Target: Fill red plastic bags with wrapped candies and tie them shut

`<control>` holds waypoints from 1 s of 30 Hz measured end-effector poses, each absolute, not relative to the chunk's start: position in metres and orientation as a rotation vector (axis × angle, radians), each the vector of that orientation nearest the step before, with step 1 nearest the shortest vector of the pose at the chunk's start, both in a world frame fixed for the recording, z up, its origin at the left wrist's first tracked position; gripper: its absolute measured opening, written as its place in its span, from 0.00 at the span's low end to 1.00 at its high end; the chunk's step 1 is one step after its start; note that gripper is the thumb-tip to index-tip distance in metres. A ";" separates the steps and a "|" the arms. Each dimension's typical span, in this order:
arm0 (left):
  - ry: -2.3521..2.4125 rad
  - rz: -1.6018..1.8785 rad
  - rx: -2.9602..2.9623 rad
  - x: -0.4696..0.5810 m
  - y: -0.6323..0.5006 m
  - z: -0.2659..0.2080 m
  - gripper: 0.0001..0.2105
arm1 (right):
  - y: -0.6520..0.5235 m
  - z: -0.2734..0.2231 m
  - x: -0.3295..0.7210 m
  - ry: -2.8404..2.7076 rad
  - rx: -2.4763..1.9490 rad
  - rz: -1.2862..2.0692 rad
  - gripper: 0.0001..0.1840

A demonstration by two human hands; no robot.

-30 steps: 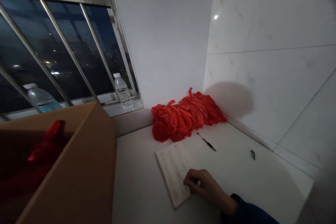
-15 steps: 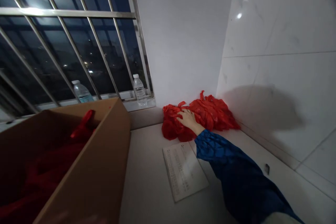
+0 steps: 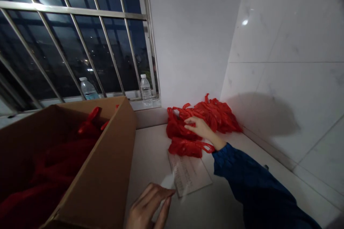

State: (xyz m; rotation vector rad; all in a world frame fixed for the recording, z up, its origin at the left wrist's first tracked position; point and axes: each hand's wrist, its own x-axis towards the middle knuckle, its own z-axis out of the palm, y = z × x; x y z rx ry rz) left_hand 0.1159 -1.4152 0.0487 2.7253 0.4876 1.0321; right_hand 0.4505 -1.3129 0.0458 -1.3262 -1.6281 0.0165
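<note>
A pile of red plastic bags (image 3: 221,114) lies in the corner against the wall. My right hand (image 3: 199,128), in a dark blue sleeve, is over the front left of it, fingers apart and slightly curved; whether it touches the bags I cannot tell. Just in front of the pile, one red plastic bag (image 3: 185,147) with a looped handle lies over the top edge of a printed sheet or booklet (image 3: 192,179). Nearer me is my left hand (image 3: 147,204), fingers loosely bent, a gap between thumb and fingers, with nothing visible in it.
At left stands a cardboard box (image 3: 107,164) with red material inside. Two clear bottles stand by the barred window, one bottle (image 3: 146,91) at the sill's right end, another bottle (image 3: 89,89) behind the box. A small dark object (image 3: 266,167) lies beside my right sleeve.
My left hand has come into view at the bottom. One red bag now lies nearer me, partly over the printed sheet. My right hand has shifted slightly right in the picture.
</note>
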 end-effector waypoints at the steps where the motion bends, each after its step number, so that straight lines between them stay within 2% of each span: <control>1: 0.542 1.005 2.693 0.119 -1.410 0.042 0.11 | -1.322 0.035 0.442 -1.676 -1.334 0.035 0.09; 8: 0.873 0.891 2.477 0.138 -1.378 0.004 0.11 | -1.367 -0.031 0.396 -1.709 -1.520 0.004 0.13; 15: 0.972 1.251 2.480 0.150 -1.368 -0.006 0.17 | -1.394 -0.022 0.376 -1.874 -1.240 0.077 0.17; 18: 0.920 1.121 2.594 0.153 -1.361 -0.015 0.17 | -1.404 -0.026 0.364 -1.878 -1.118 0.107 0.18; 21: 0.849 0.986 2.616 0.157 -1.354 -0.027 0.15 | -1.405 -0.034 0.360 -1.812 -1.171 -0.003 0.15; 27: 0.925 1.018 2.360 0.159 -1.361 -0.035 0.12 | -1.413 -0.036 0.370 -1.651 -1.342 -0.204 0.06; 30: 0.980 1.068 2.194 0.159 -1.368 -0.034 0.11 | -1.417 -0.036 0.367 -1.683 -1.339 -0.183 0.08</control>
